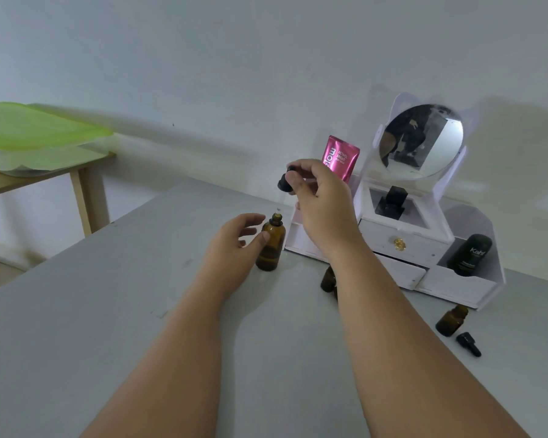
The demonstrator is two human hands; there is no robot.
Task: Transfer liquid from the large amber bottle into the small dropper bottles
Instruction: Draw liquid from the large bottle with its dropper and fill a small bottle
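While your left hand [234, 245] loosely steadies the large amber bottle [270, 245], your right hand [317, 197] pinches its dropper cap [286, 181] above the open neck.

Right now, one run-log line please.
right hand: holds dropper cap raised | left hand: steadies large amber bottle, open | small bottles unfilled

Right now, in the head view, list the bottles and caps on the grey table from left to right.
large amber bottle → dropper cap held above it → small bottle beside the forearm → small open bottle → loose black cap
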